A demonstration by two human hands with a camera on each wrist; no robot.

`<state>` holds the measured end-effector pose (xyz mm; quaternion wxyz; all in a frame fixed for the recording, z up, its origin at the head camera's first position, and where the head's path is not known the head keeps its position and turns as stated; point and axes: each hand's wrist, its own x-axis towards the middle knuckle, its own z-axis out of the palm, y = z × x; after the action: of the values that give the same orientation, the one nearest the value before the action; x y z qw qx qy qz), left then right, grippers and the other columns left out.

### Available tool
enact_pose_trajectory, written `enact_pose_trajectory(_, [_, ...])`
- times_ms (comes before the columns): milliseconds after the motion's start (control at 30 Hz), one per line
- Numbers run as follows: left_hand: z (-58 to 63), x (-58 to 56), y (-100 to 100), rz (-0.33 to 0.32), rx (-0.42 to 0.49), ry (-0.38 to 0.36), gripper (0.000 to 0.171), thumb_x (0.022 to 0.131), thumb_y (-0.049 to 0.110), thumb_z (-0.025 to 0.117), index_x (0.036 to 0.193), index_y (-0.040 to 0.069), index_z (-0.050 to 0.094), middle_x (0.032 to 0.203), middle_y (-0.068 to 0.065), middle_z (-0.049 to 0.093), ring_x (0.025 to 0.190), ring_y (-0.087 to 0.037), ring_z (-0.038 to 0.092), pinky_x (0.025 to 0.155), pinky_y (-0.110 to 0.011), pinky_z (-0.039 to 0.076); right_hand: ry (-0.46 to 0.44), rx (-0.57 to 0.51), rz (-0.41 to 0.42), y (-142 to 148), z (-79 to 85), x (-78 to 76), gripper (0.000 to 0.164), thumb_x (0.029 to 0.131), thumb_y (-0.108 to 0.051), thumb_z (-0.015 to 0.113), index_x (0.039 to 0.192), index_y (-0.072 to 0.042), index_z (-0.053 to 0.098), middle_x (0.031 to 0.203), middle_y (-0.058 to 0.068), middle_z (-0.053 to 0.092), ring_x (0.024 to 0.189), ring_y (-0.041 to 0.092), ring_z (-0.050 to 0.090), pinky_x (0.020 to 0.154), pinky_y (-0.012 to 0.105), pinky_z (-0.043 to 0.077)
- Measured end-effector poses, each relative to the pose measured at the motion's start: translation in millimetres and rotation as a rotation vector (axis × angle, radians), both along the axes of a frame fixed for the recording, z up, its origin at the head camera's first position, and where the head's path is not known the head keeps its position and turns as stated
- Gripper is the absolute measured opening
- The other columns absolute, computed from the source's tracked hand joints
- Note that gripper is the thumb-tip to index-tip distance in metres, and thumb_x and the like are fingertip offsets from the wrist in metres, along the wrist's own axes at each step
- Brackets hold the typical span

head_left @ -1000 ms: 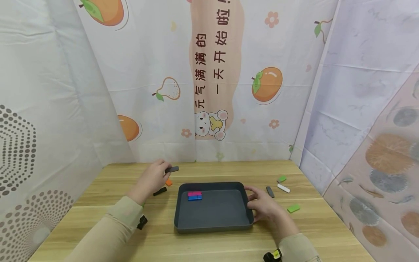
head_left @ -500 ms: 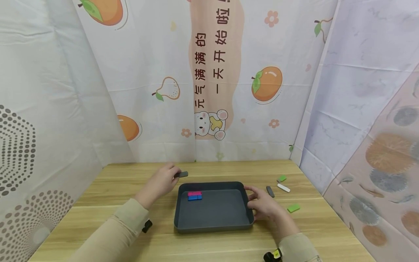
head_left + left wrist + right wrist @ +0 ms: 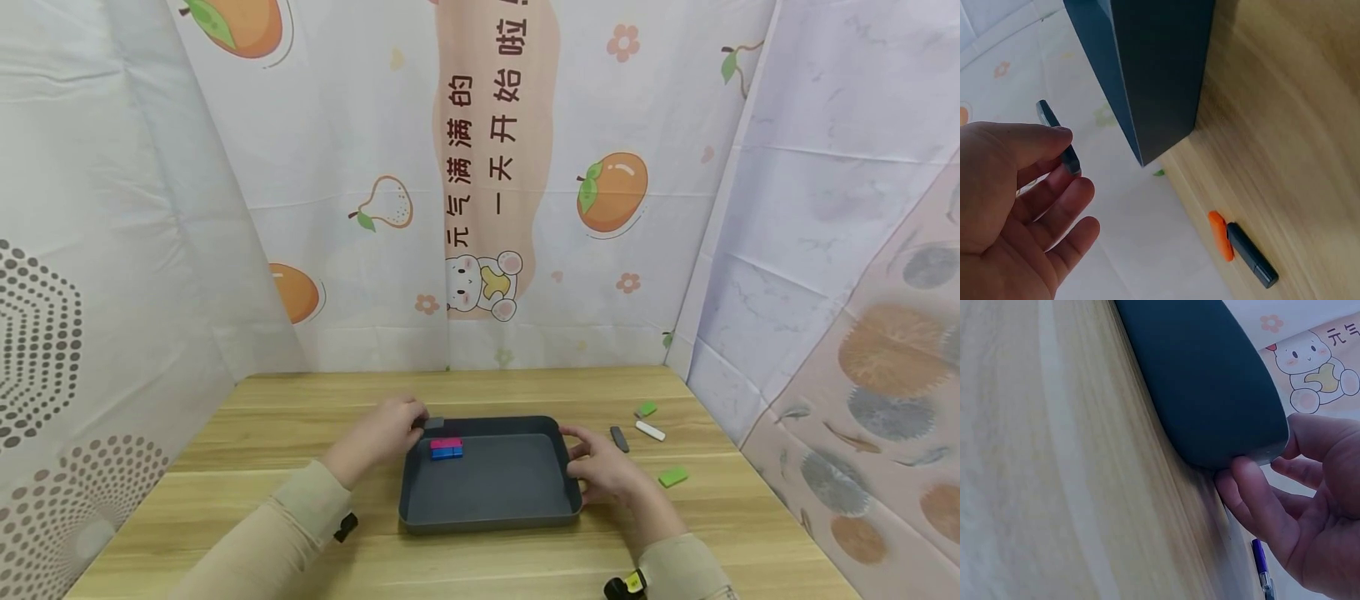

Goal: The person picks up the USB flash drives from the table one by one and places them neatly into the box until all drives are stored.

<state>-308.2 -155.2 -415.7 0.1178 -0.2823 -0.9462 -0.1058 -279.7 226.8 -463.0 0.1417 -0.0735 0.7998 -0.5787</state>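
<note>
My left hand [image 3: 381,435] is over the far left corner of a dark grey tray [image 3: 491,525]. Between thumb and fingers it pinches a dark grey USB stick [image 3: 434,423], which also shows in the left wrist view as a slim dark stick [image 3: 1054,122]. Inside the tray, a pink USB stick [image 3: 446,443] and a blue one [image 3: 447,454] lie side by side near the far left. My right hand [image 3: 603,467] grips the tray's right wall. In the right wrist view its fingers [image 3: 1260,500] curl around the tray's end [image 3: 1210,381].
Right of the tray lie a grey stick [image 3: 618,439], a white stick [image 3: 650,431] and two green ones, one near [image 3: 672,477], one far [image 3: 646,409]. Left of it, orange [image 3: 1220,236] and black [image 3: 1252,255] sticks touch. A patterned curtain [image 3: 337,250] hangs behind the table.
My left hand has moved rightward and nearer with the grey USB stick, from above the table's left part to the tray's far left corner. The right hand and tray have stayed put.
</note>
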Motion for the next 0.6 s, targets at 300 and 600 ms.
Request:
enact_pose_trajectory(300, [-9.0, 4.8, 7.0, -0.010, -0.021, -0.042, 0.014, 0.089, 0.009, 0.077, 0.103, 0.005, 0.075, 0.094, -0.004, 0.063, 0.084, -0.017, 0.064, 0.073, -0.033, 0.057, 0.004, 0.006, 0.010, 0.2, 1.1, 0.3, 0.078, 0.085, 0.004, 0.062, 0.157, -0.006, 0.034, 0.124, 0.027, 0.054, 0.073, 0.030, 0.066, 0.054, 0.048, 0.058])
enact_pose_trajectory(600, [-16.7, 6.7, 11.6, -0.019, -0.020, -0.071, 0.014, 0.090, 0.010, 0.077, 0.103, 0.007, 0.075, 0.097, -0.004, 0.066, 0.090, -0.022, 0.066, 0.079, -0.038, 0.058, 0.005, 0.009, 0.000, 0.1, 0.6, -0.2, 0.079, 0.084, 0.005, 0.062, 0.157, -0.007, 0.035, 0.125, 0.028, 0.054, 0.073, 0.030, 0.066, 0.053, 0.049, 0.058])
